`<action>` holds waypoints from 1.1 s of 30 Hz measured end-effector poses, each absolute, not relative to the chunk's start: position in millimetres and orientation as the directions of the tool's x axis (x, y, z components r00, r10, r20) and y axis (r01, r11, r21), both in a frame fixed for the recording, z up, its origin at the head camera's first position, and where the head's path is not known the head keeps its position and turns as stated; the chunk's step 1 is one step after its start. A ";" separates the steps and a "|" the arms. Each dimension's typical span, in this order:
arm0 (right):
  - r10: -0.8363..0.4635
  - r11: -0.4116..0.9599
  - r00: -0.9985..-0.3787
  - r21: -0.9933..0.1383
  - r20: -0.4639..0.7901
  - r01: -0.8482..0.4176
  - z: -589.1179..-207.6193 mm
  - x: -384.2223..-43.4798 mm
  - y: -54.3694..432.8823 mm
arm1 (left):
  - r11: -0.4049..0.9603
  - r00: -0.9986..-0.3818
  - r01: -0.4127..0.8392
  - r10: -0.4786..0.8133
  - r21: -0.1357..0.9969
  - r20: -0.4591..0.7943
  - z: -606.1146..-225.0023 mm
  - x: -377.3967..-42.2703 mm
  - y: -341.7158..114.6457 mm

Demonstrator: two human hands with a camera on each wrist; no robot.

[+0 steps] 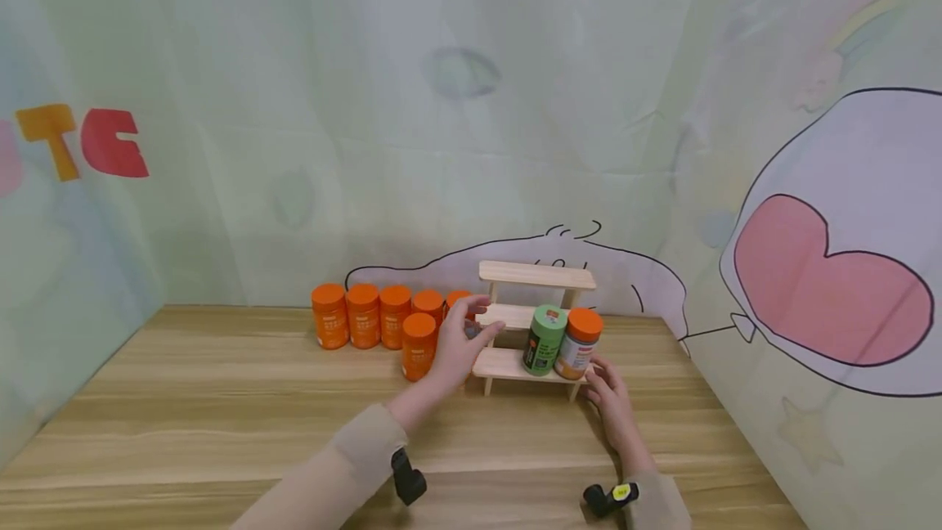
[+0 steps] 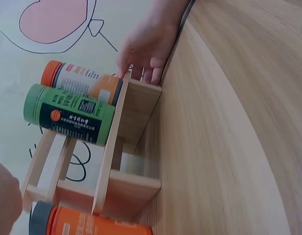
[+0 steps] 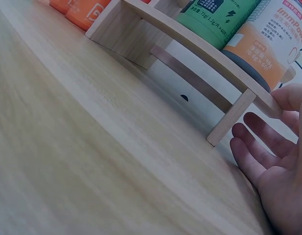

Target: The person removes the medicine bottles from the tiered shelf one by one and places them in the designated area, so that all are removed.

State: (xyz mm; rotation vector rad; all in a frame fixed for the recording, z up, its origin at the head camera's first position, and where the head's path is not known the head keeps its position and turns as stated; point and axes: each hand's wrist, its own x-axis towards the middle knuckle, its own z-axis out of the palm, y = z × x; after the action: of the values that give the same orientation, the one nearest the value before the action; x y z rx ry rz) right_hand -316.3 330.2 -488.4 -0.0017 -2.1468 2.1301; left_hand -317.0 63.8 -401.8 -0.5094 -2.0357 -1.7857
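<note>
A small three-step wooden shelf point(image 1: 536, 273) stands on the table. On its lowest step, a green jar point(image 1: 545, 342) and a white-and-orange jar with an orange cap point(image 1: 580, 343) stand side by side. My right hand point(image 1: 612, 399) holds the right end of that step, thumb and finger at the board's end point(image 3: 272, 104), other fingers loosely bent below. At the shelf's left end, my left hand point(image 1: 459, 343) is raised with thumb and fingers apart, nothing gripped. Beneath it, an orange jar with a grey cap point(image 2: 99, 225) is partly hidden in the head view.
Several orange jars point(image 1: 364, 317) stand in a row left of the shelf, with another orange jar point(image 1: 419, 345) in front of them. A printed cloth backdrop point(image 1: 294, 145) hangs behind the wooden table point(image 1: 221, 415). Both wrists wear small black devices.
</note>
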 end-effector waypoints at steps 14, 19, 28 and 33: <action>0.082 0.001 -0.994 -0.997 0.075 -0.075 -490.9 -317.6 327.0 | 0.113 -0.912 0.387 0.192 0.915 0.362 -406.4 -325.5 101.3; 0.087 0.009 -0.994 -0.998 0.067 -0.067 -490.3 -317.3 328.6 | 0.113 -0.906 0.394 0.218 0.912 0.364 -408.0 -327.8 111.9; 0.093 0.006 -0.994 -0.998 0.062 -0.061 -488.9 -320.7 331.3 | 0.124 -0.923 0.356 0.199 0.926 0.328 -413.5 -328.8 128.3; 0.094 0.018 -0.994 -0.998 0.054 -0.053 -489.4 -319.8 331.2 | 0.141 -0.933 0.337 0.179 0.931 0.311 -418.0 -328.0 132.1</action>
State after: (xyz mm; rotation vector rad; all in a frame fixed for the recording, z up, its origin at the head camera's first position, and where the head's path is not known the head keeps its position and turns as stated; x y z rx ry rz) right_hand -319.8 331.2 -489.4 -0.0443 -2.1632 2.1308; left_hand -328.0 132.1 -418.0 -0.5186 -2.2752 -1.9116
